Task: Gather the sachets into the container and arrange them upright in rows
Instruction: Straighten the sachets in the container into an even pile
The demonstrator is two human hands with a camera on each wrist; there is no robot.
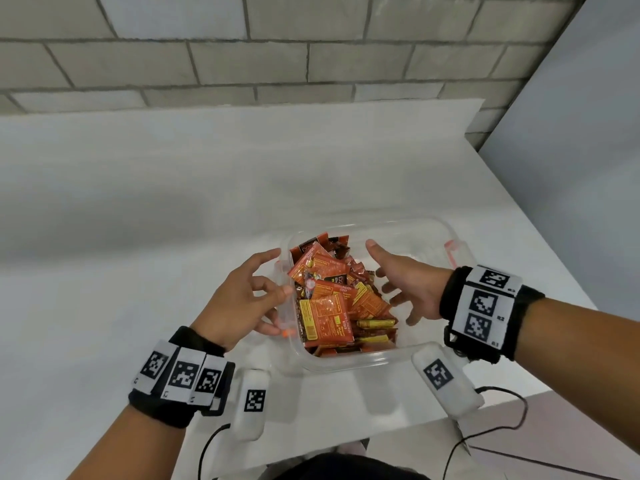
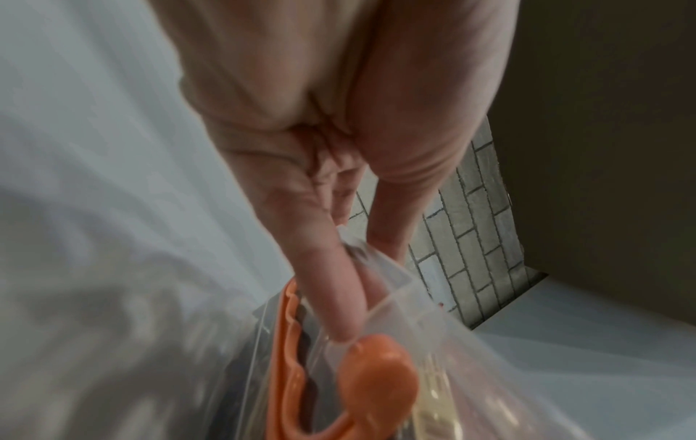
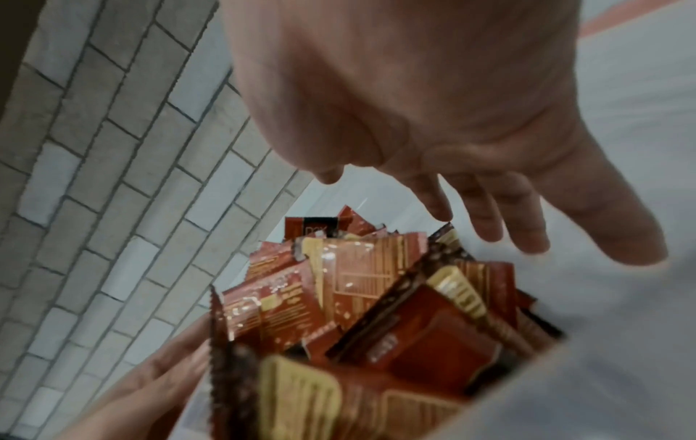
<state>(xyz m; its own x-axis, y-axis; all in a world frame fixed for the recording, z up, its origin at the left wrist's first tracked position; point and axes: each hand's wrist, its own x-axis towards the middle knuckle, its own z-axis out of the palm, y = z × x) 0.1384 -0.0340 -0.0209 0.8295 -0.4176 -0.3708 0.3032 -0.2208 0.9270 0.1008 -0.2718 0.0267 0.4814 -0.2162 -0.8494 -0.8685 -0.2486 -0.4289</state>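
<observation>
Head view looks down on a clear plastic container [image 1: 349,362] standing on a white table [image 1: 138,220], near the table's near edge. Orange and brown sachets [image 1: 332,299] fill the left part of the container in a loose, overlapping heap, lying flat or tilted at mixed angles; its right part is bare. An orange clip [image 1: 287,333] sits on the container's left wall, and another shows faintly on the far right wall.

The left hand [image 1: 239,299] is at the outside of the left wall with its fingers loosely bent and spread. In the left wrist view one fingertip [image 2: 339,324] presses on the clear rim just beside the orange clip [image 2: 376,384], and nothing is gripped.

The right hand [image 1: 412,289] reaches into the container from the right, palm toward the heap, with its fingers straight and fanned and the thumb pointing far. In the right wrist view the fingertips [image 3: 489,226] hover just above the sachets [image 3: 376,297], the index tip close to a sachet corner; whether it touches I cannot tell. This hand holds nothing.

Both wrists wear black bands [image 1: 485,313] carrying square black-and-white markers. A grey brick wall [image 1: 277,46] rises behind the table.
</observation>
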